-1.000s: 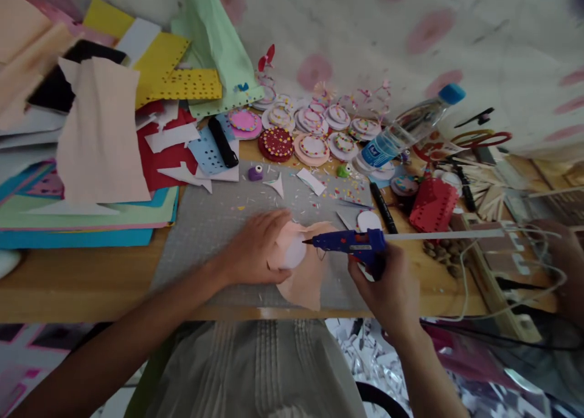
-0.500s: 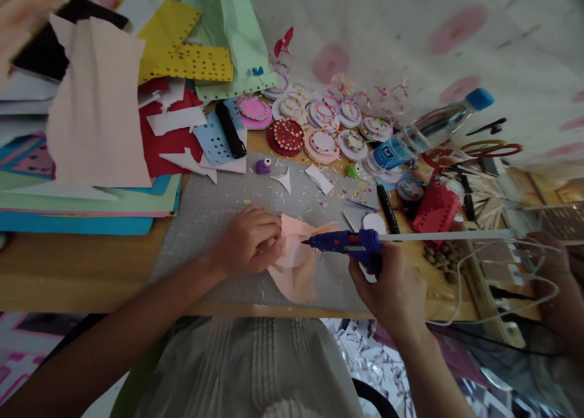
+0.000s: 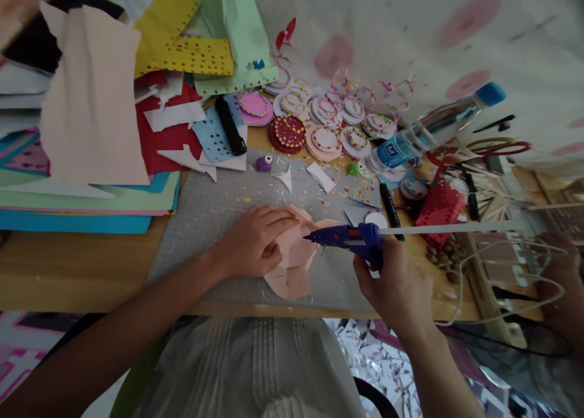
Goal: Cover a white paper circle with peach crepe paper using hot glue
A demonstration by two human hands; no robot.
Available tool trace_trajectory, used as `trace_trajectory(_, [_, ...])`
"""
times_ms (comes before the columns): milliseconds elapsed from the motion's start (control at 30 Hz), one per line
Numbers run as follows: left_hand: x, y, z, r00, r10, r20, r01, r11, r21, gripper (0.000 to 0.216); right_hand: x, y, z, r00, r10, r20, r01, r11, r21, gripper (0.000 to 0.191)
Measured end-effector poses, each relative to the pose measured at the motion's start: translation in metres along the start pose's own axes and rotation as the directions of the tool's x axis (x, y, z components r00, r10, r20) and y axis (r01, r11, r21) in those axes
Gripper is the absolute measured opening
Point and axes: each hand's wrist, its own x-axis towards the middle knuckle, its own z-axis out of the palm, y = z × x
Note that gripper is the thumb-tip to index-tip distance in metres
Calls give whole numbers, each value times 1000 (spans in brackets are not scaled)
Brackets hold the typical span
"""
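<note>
A cut piece of peach paper point(image 3: 292, 284) lies on the grey cutting mat point(image 3: 191, 235), curling up at its edges. My left hand point(image 3: 255, 238) grips its left side, fingers over the top and thumb tucked beneath. In my right hand point(image 3: 396, 284) is a blue hot glue gun point(image 3: 349, 236), pointing left, with a long white glue stick point(image 3: 447, 228) out of its back. The gun's tip is over the paper's middle; whether it touches is unclear.
Several layered paper discs point(image 3: 325, 139) with dotted trim stand behind the mat. A water bottle point(image 3: 424, 132) leans beyond them. Coloured paper sheets point(image 3: 91, 101) pile up at left. A purple punch point(image 3: 263, 163) and paper scraps lie on the mat. Another person's hand point(image 3: 559, 266) is at far right.
My left hand's fingers have stretched further over the peach paper, which has turned a little and shows more of its face. The glue gun stays close to the same spot.
</note>
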Motion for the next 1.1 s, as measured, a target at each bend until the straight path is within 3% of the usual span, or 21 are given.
trace_trajectory(467, [1,-1,3,999,-25,38,24,999,31,62,-8,16,-14,983,-181,16,181,983,-42,27])
trace_trajectory(833, [2,0,2,998,-35,56,34,999,34,61,-3,16,-15,981,-194,-31,189,974,-127,27])
trace_trajectory(1100, [1,0,1,998,-37,60,35,999,35,61,-4,12,-18,962,-272,-28,270,962,-40,21])
